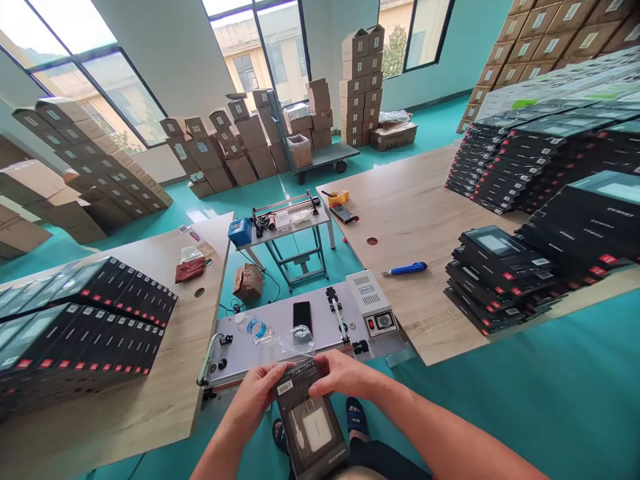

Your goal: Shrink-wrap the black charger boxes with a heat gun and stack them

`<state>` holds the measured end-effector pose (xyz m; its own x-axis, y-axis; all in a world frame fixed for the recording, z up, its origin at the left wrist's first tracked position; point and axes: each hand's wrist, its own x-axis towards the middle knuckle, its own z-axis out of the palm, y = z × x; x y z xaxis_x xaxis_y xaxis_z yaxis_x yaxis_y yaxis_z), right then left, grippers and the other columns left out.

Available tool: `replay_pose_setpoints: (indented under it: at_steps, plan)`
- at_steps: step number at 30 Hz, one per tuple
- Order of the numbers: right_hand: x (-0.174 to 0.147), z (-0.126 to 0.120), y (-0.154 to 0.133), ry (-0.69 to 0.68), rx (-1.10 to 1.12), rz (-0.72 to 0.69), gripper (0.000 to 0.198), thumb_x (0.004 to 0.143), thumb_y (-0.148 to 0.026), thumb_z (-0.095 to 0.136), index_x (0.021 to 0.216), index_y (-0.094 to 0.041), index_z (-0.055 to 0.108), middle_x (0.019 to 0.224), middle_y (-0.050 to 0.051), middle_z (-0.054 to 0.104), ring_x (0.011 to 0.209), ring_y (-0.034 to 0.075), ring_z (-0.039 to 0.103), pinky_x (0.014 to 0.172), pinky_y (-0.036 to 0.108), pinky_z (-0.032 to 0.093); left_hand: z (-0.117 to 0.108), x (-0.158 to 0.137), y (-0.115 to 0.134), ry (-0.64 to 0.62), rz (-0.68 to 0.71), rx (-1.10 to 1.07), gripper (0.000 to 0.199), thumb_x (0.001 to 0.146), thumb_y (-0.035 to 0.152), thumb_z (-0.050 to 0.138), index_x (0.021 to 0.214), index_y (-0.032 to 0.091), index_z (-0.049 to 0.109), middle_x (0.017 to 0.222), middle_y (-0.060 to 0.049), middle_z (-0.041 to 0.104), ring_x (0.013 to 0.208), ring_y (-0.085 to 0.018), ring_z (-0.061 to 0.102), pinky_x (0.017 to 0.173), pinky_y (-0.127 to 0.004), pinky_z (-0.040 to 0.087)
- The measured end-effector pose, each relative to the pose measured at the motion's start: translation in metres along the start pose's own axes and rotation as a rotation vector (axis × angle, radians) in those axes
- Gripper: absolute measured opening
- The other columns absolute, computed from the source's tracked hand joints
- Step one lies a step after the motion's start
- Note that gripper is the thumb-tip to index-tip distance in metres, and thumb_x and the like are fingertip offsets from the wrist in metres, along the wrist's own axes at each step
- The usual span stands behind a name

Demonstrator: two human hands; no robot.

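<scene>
Both hands hold a black product box (311, 421) low in front of my body, tilted, its window showing a white charger (317, 429) and a white cable (297, 427). My left hand (264, 389) pinches the upper left corner. At the upper right corner my right hand (343, 375) grips, its thumb across the box front. Clear plastic film (300, 343) rises from the box's top end between the hands. Just beyond lies a bench-top sealing machine (280, 303) with a grey control box (371, 303). A phone (302, 317) and a water bottle (253, 327) rest on it.
Stacked black boxes stand on the left table (175, 320) and the right table (400, 220). The right table also carries a blue utility knife (407, 269) and yellow tape (339, 197). A second sealing machine (287, 220), a cart (330, 157) and cartons (355, 93) are farther back.
</scene>
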<state>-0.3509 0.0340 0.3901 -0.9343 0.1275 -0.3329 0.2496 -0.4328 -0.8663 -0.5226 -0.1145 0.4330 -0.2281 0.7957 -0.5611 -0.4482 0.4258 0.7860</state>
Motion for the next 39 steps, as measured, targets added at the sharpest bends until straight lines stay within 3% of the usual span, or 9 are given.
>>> replay_pose_setpoints:
  at_steps: [6, 8, 11, 17, 20, 25, 30, 33, 39]
  plan:
    - [0.003, -0.009, -0.016, -0.047, -0.053, 0.061, 0.047, 0.074, -0.058, 0.066, 0.096, -0.016, 0.069, 0.085, 0.005, 0.066, 0.073, 0.015, 0.060, 0.060, 0.024, 0.046, 0.007, 0.006, -0.013, 0.107, 0.077, -0.001, 0.041, 0.078, 0.043, 0.070, 0.106, 0.014, 0.074, 0.092, -0.013, 0.073, 0.081, -0.021, 0.065, 0.074, -0.029, 0.051]
    - [0.015, -0.013, -0.024, 0.083, -0.065, 0.007, 0.052, 0.077, -0.063, 0.059, 0.088, -0.013, 0.069, 0.073, 0.004, 0.064, 0.063, 0.013, 0.056, 0.057, 0.024, 0.044, 0.005, 0.006, -0.015, 0.114, 0.078, 0.015, 0.041, 0.077, 0.043, 0.071, 0.105, 0.014, 0.074, 0.093, -0.013, 0.073, 0.082, -0.021, 0.064, 0.073, -0.029, 0.050]
    - [0.038, -0.018, -0.034, 0.308, -0.084, -0.144, 0.041, 0.071, -0.053, 0.069, 0.078, -0.013, 0.070, 0.064, 0.001, 0.059, 0.058, 0.010, 0.049, 0.057, 0.024, 0.039, 0.006, 0.004, -0.018, 0.130, 0.054, -0.008, 0.039, 0.078, 0.043, 0.071, 0.104, 0.015, 0.074, 0.092, -0.011, 0.073, 0.080, -0.019, 0.063, 0.071, -0.027, 0.050]
    - [0.059, -0.023, -0.036, 0.415, 0.000, -0.232, 0.038, 0.069, -0.050, 0.072, 0.088, -0.016, 0.068, 0.077, 0.001, 0.063, 0.070, 0.011, 0.053, 0.067, 0.024, 0.042, 0.001, 0.001, -0.029, 0.206, 0.048, -0.136, 0.035, 0.076, 0.042, 0.073, 0.102, 0.017, 0.075, 0.091, -0.008, 0.073, 0.078, -0.015, 0.062, 0.067, -0.022, 0.049]
    - [0.047, -0.021, -0.011, 0.351, 0.071, -0.078, 0.047, 0.072, -0.055, 0.068, 0.101, -0.018, 0.063, 0.087, 0.002, 0.064, 0.073, 0.013, 0.057, 0.066, 0.026, 0.045, -0.015, 0.000, -0.043, 0.282, 0.006, -0.197, 0.037, 0.072, 0.042, 0.076, 0.099, 0.016, 0.075, 0.093, -0.009, 0.073, 0.081, -0.015, 0.063, 0.069, -0.022, 0.050]
    - [0.021, 0.009, 0.064, 0.099, 0.175, 0.291, 0.041, 0.063, -0.040, 0.077, 0.092, -0.013, 0.067, 0.085, 0.007, 0.066, 0.076, 0.017, 0.060, 0.061, 0.027, 0.046, -0.044, 0.004, -0.080, 0.367, -0.087, -0.278, 0.035, 0.069, 0.040, 0.079, 0.092, 0.014, 0.075, 0.093, -0.009, 0.074, 0.079, -0.014, 0.066, 0.069, -0.021, 0.050]
    - [0.027, 0.044, 0.140, 0.235, 0.285, 0.408, 0.026, 0.059, -0.027, 0.071, 0.080, -0.014, 0.064, 0.072, 0.001, 0.063, 0.062, 0.012, 0.057, 0.057, 0.022, 0.040, -0.070, 0.018, -0.129, 0.360, -0.206, -0.341, 0.032, 0.070, 0.036, 0.079, 0.091, 0.013, 0.073, 0.087, -0.009, 0.074, 0.071, -0.014, 0.065, 0.064, -0.022, 0.051]
    - [0.031, 0.050, 0.176, 0.303, 0.360, 0.475, 0.026, 0.057, -0.027, 0.071, 0.078, -0.015, 0.063, 0.072, 0.002, 0.064, 0.063, 0.014, 0.059, 0.057, 0.024, 0.042, -0.081, 0.030, -0.159, 0.273, -0.281, -0.367, 0.032, 0.071, 0.034, 0.079, 0.090, 0.011, 0.072, 0.085, -0.010, 0.073, 0.068, -0.014, 0.065, 0.062, -0.023, 0.051]
    - [0.027, 0.053, 0.202, 0.418, 0.437, 0.441, 0.035, 0.060, -0.033, 0.075, 0.088, -0.014, 0.064, 0.079, 0.006, 0.069, 0.072, 0.019, 0.066, 0.068, 0.031, 0.050, -0.102, 0.059, -0.188, 0.188, -0.307, -0.420, 0.041, 0.071, 0.042, 0.077, 0.097, 0.013, 0.065, 0.108, -0.014, 0.069, 0.089, -0.020, 0.068, 0.072, -0.028, 0.054]
